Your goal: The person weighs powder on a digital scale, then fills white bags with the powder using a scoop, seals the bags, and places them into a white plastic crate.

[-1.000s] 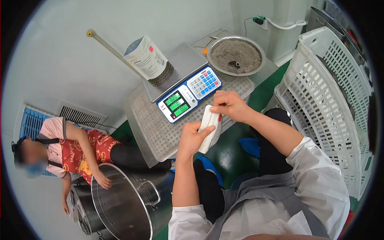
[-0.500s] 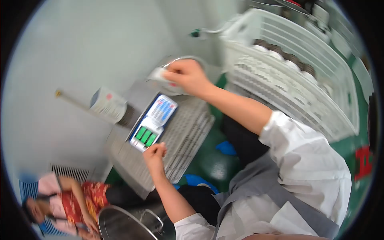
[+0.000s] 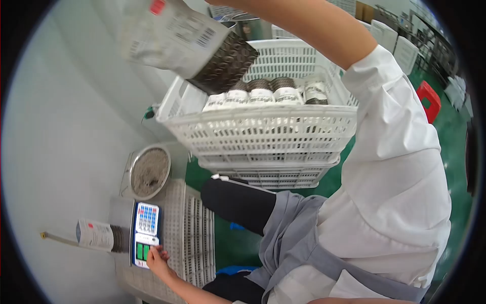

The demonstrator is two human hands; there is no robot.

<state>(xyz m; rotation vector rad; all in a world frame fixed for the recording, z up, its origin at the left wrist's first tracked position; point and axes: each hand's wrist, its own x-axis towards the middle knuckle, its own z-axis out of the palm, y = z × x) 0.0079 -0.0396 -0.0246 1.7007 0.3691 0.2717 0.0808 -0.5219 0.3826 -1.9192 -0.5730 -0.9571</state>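
At the top edge my right hand [image 3: 223, 2] is mostly cut off by the frame. A white-labelled bag with a dark patterned base [image 3: 174, 40] hangs tilted in the air from it, left of the crate. My left hand [image 3: 158, 257] rests by the display of a blue-edged weighing scale [image 3: 147, 219], its fingers loosely curled and apart, nothing seen in them. Another labelled bag [image 3: 96, 235] stands on the scale's metal platform [image 3: 121, 206]. Beyond the scale sits a metal bowl [image 3: 169, 167] of grey-brown powder [image 3: 148, 169].
A white plastic crate [image 3: 263, 124] holds several similar bags [image 3: 260, 93] and stands on stacked crates. Beneath the scale lies an upturned-looking grey crate [image 3: 200, 238]. A pale wall [image 3: 66, 126] bounds the left. A red stool [image 3: 429, 101] stands on the green floor.
My view has swung toward the crate. My right hand has moved from over the bowl up and away, now with a bag. My left hand stays at the scale, its fingers looser.
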